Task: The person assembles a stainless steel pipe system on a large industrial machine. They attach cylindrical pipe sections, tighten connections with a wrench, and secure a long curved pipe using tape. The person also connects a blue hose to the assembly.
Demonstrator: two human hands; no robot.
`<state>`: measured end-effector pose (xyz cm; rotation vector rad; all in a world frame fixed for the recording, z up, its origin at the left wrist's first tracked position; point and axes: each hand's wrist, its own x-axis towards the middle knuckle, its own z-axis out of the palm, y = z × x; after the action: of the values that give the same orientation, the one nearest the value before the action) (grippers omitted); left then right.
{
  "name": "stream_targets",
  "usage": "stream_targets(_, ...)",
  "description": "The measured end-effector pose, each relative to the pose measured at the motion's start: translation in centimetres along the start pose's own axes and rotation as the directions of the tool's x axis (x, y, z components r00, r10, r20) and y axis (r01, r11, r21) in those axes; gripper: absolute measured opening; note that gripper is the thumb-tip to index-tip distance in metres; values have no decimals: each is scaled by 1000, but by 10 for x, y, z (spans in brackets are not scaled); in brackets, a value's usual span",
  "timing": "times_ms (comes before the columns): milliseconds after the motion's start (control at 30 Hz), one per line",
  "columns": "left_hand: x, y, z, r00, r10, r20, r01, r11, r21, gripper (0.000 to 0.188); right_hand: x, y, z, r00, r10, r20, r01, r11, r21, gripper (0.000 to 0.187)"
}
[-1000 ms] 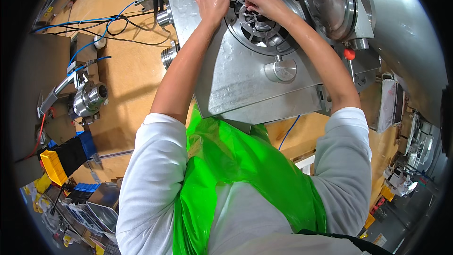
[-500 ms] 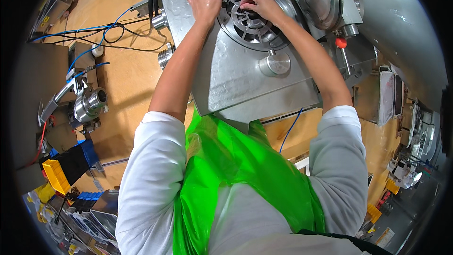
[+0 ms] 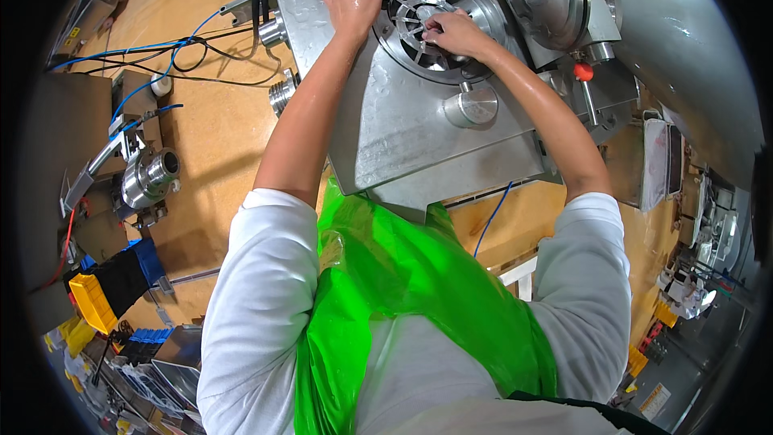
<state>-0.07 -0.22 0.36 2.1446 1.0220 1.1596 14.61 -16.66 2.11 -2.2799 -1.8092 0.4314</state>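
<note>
Left hand [image 3: 352, 5] loosely curled, seemingly on steel machine top [image 3: 403, 125] beside round opening [image 3: 441, 76]; right hand [image 3: 453, 34], apart from left, bent over spoked metal insert [image 3: 409, 22] inside opening; grip of either, cannot tell. Step: apparently handwork at insert; next move calls for careful fingering.

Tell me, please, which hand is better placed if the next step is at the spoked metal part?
Probably the right hand: it is over the spoked metal part, with its fingers curled there. The left hand is beside the left edge of the round metal rim, farther from the spokes.
</note>
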Motion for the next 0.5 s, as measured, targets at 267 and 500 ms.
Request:
stream_targets(267, -2, 4, -3, 1000, -30, -5, 30, 998, -52, 48, -3, -8, -1, 995, -13, -100, 20, 997, 75, 29)
stream_targets(500, 3, -1, 9, 1000, -11, -28, 8, 997, -80, 47, -9, -12, -13, 999, 32, -21, -33, 997, -75, 32)
